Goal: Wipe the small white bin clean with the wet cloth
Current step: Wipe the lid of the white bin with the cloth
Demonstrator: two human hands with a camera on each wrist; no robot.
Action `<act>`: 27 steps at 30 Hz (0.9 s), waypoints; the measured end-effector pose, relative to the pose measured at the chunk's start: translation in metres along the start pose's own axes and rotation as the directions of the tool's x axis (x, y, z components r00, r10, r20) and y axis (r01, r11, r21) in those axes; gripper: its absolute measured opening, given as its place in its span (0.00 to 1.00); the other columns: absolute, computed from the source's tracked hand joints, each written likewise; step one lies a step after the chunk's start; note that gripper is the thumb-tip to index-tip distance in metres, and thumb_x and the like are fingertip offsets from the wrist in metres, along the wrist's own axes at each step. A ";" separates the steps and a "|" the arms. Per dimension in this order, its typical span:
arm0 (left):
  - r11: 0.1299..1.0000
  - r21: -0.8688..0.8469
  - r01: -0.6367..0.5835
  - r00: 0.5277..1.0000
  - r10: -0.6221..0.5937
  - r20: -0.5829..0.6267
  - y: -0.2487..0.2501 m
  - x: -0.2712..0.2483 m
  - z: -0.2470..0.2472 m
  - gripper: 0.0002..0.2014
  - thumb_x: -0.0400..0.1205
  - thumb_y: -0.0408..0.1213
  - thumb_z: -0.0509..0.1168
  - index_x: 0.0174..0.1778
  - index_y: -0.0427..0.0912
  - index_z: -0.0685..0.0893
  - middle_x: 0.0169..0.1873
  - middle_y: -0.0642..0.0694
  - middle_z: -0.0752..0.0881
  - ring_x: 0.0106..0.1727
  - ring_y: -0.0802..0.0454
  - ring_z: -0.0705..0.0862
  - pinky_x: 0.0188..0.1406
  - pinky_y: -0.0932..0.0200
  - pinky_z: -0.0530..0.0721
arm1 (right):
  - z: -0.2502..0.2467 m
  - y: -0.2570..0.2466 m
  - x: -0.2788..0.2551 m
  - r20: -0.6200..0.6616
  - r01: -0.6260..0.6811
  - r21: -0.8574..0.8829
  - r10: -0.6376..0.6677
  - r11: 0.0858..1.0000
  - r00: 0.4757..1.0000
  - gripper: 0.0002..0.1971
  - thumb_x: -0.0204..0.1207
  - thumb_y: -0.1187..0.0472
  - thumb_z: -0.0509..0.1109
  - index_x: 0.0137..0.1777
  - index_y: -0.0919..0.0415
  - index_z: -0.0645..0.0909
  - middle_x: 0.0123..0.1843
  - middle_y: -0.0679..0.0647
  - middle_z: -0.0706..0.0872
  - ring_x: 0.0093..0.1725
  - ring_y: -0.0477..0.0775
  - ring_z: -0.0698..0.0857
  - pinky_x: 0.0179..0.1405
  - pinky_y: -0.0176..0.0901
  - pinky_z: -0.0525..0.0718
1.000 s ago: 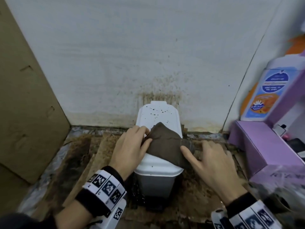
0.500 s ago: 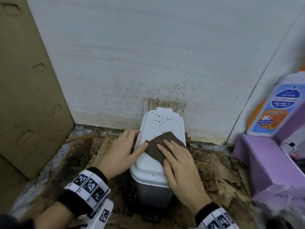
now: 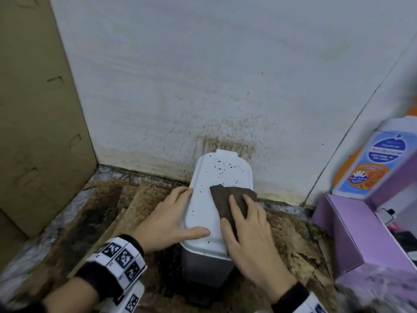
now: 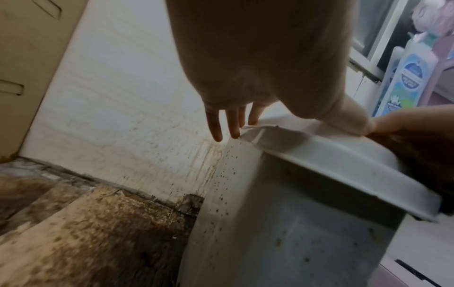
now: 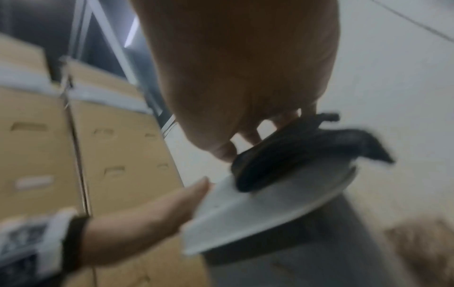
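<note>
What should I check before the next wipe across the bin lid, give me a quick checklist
1. Cloth under the wiping hand: ok. The right hand presses the brown cloth flat on the lid.
2. Bin steadied: ok. The left hand rests on the lid's left edge, thumb across the near end.
3. Dirt left on the lid: not ok. Dark specks dot the far half, ahead of the cloth.
4. Side of the bin: not ok. The left wrist view shows specks down its wall.
5. Cloth wet enough: cannot tell.
6. Room to push toward the wall: ok, though the lid's far end sits close to it.
</note>
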State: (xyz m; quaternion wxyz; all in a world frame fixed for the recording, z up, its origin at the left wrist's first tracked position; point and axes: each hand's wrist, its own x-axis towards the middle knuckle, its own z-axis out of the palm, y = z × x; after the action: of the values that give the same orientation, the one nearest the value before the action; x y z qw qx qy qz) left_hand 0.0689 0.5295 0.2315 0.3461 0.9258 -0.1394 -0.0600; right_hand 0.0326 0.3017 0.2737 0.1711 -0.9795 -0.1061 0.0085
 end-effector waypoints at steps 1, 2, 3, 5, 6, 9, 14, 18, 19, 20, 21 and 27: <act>1.000 -0.008 0.009 1.000 -0.009 -0.003 -0.001 0.000 0.002 0.60 0.66 0.84 0.64 0.89 0.57 0.51 0.82 0.68 0.53 0.83 0.56 0.63 0.82 0.42 0.70 | 0.000 0.008 0.004 -0.008 0.064 -0.064 -0.065 0.996 0.998 0.33 0.91 0.39 0.45 0.92 0.47 0.44 0.92 0.47 0.39 0.89 0.48 0.37 0.87 0.47 0.43; 1.000 -0.019 0.013 1.000 -0.013 -0.004 -0.002 0.000 0.003 0.60 0.66 0.84 0.64 0.89 0.58 0.50 0.82 0.68 0.52 0.83 0.55 0.63 0.82 0.42 0.70 | 0.003 0.015 0.009 -0.014 0.143 -0.120 -0.146 0.982 0.989 0.33 0.91 0.38 0.44 0.92 0.47 0.43 0.93 0.48 0.38 0.90 0.47 0.37 0.88 0.46 0.39; 0.999 -0.032 0.012 1.000 -0.012 -0.003 -0.003 0.001 0.004 0.60 0.67 0.84 0.64 0.89 0.59 0.49 0.83 0.69 0.51 0.84 0.54 0.62 0.82 0.41 0.70 | 0.007 0.021 0.013 -0.014 0.217 -0.147 -0.221 0.965 0.975 0.34 0.91 0.37 0.43 0.93 0.48 0.43 0.93 0.47 0.39 0.91 0.46 0.38 0.90 0.47 0.38; 0.999 -0.049 0.002 1.000 -0.003 -0.002 -0.006 0.001 0.008 0.60 0.68 0.84 0.63 0.90 0.60 0.45 0.85 0.70 0.46 0.87 0.54 0.58 0.84 0.40 0.66 | 0.014 0.027 0.016 -0.034 0.275 -0.109 -0.280 0.955 0.959 0.34 0.91 0.37 0.44 0.93 0.49 0.47 0.94 0.45 0.44 0.92 0.42 0.42 0.91 0.47 0.43; 0.998 -0.055 -0.002 1.000 0.002 0.001 -0.007 0.001 0.009 0.61 0.68 0.84 0.63 0.90 0.61 0.42 0.85 0.71 0.43 0.88 0.55 0.54 0.85 0.40 0.63 | 0.018 0.027 0.016 -0.066 0.267 -0.085 -0.273 0.960 0.960 0.33 0.91 0.38 0.45 0.93 0.50 0.49 0.93 0.45 0.47 0.92 0.41 0.45 0.91 0.44 0.43; 0.998 -0.060 -0.013 0.999 0.015 0.029 -0.007 0.001 0.015 0.67 0.65 0.84 0.65 0.89 0.60 0.34 0.86 0.71 0.34 0.90 0.60 0.41 0.89 0.41 0.55 | 0.025 0.018 0.010 -0.190 0.187 -0.071 -0.197 0.980 0.962 0.31 0.91 0.43 0.46 0.92 0.53 0.55 0.92 0.46 0.55 0.91 0.44 0.51 0.87 0.35 0.40; 0.990 -0.136 -0.030 0.999 0.033 0.015 -0.004 -0.001 0.019 0.66 0.67 0.80 0.69 0.88 0.62 0.31 0.85 0.73 0.30 0.88 0.68 0.35 0.90 0.45 0.49 | 0.026 0.007 0.016 -0.187 0.092 -0.111 -0.112 0.990 0.976 0.34 0.88 0.45 0.36 0.92 0.58 0.50 0.94 0.53 0.52 0.92 0.49 0.49 0.88 0.38 0.41; 0.988 -0.152 -0.018 0.999 0.023 0.029 -0.005 -0.001 0.020 0.66 0.68 0.79 0.69 0.88 0.63 0.30 0.83 0.76 0.29 0.87 0.69 0.34 0.90 0.44 0.50 | 0.009 0.011 0.040 -0.034 0.082 -0.081 -0.085 0.993 0.996 0.31 0.93 0.49 0.40 0.92 0.60 0.40 0.94 0.55 0.40 0.92 0.51 0.39 0.83 0.36 0.31; 0.987 -0.159 -0.021 0.999 0.026 0.030 -0.005 -0.001 0.021 0.66 0.68 0.79 0.70 0.87 0.63 0.30 0.82 0.77 0.29 0.87 0.69 0.34 0.90 0.43 0.51 | 0.003 0.015 0.049 0.025 0.082 -0.053 -0.081 0.995 0.996 0.31 0.94 0.50 0.42 0.91 0.60 0.38 0.93 0.55 0.37 0.92 0.51 0.37 0.82 0.35 0.30; 0.986 -0.164 -0.030 0.999 0.033 0.021 -0.005 -0.001 0.021 0.66 0.68 0.78 0.70 0.87 0.64 0.29 0.82 0.78 0.28 0.87 0.68 0.34 0.90 0.42 0.52 | -0.003 0.019 0.060 0.085 0.079 -0.021 -0.077 0.997 0.993 0.31 0.95 0.50 0.43 0.91 0.60 0.36 0.93 0.54 0.34 0.91 0.50 0.35 0.81 0.35 0.30; 0.986 -0.166 -0.031 0.999 0.034 0.017 -0.004 -0.001 0.021 0.65 0.68 0.78 0.70 0.87 0.64 0.29 0.81 0.78 0.28 0.87 0.67 0.34 0.90 0.42 0.52 | -0.009 0.023 0.072 0.140 0.073 0.011 -0.074 0.997 0.987 0.32 0.95 0.50 0.44 0.91 0.60 0.35 0.92 0.53 0.33 0.91 0.50 0.34 0.80 0.34 0.30; 0.989 -0.144 -0.016 0.997 0.026 0.067 -0.004 -0.001 0.016 0.66 0.69 0.80 0.68 0.87 0.63 0.27 0.81 0.77 0.27 0.88 0.64 0.33 0.90 0.40 0.51 | -0.015 0.036 0.100 0.206 0.054 0.069 -0.067 0.996 0.976 0.33 0.94 0.48 0.45 0.91 0.60 0.34 0.92 0.52 0.31 0.91 0.50 0.33 0.81 0.36 0.32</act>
State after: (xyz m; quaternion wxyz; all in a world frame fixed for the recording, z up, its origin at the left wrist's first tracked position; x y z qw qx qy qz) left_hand 0.0657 0.5232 0.2168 0.4074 0.8944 -0.1563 -0.0982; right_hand 0.1389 0.2846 0.2773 0.1902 -0.9636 -0.1531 0.1091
